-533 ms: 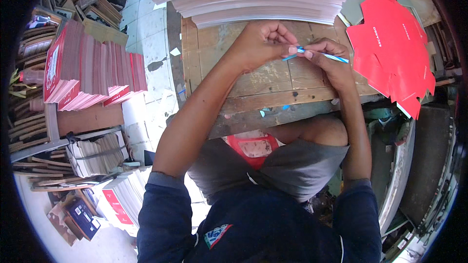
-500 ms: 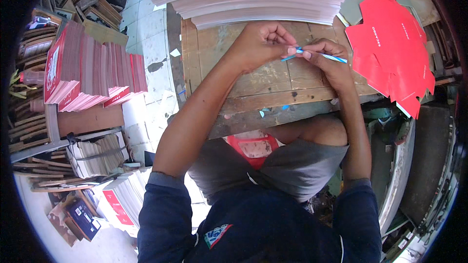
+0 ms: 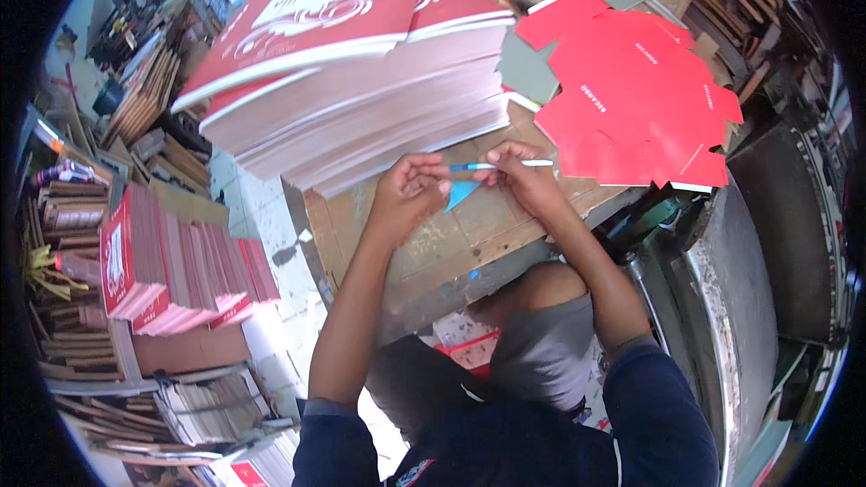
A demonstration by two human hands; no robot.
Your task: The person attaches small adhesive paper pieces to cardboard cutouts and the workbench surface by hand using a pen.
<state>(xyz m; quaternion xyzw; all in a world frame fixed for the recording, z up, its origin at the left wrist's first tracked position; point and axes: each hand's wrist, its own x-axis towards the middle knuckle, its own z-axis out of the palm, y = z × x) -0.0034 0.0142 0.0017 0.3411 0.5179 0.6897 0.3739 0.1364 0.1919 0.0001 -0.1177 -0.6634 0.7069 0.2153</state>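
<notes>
My right hand (image 3: 523, 180) pinches a thin blue-and-white stick (image 3: 471, 166) between thumb and fingers. The stick lies nearly level, its pale end pointing right. Close to its blue end is my left hand (image 3: 412, 191), fingers loosely curled and thumb apart from the fingertips. Whether a fingertip touches the stick is too small to tell. Just below the stick shows a light blue pointed scrap (image 3: 460, 194). I cannot tell whether it hangs or lies on the worn wooden table (image 3: 428, 257) under both hands.
A tall stack of red-covered printed sheets (image 3: 361, 104) stands at the table's far side. Flat red die-cut card pieces (image 3: 631, 95) lie to the right. More red-and-white stacks (image 3: 189, 261) are at the left. A metal-edged machine or cabinet (image 3: 722, 280) stands close on the right.
The view has shifted, showing more of the tall stack's top. My hands were together at the stick; now the left has drawn slightly away. The light blue scrap now shows below it.
</notes>
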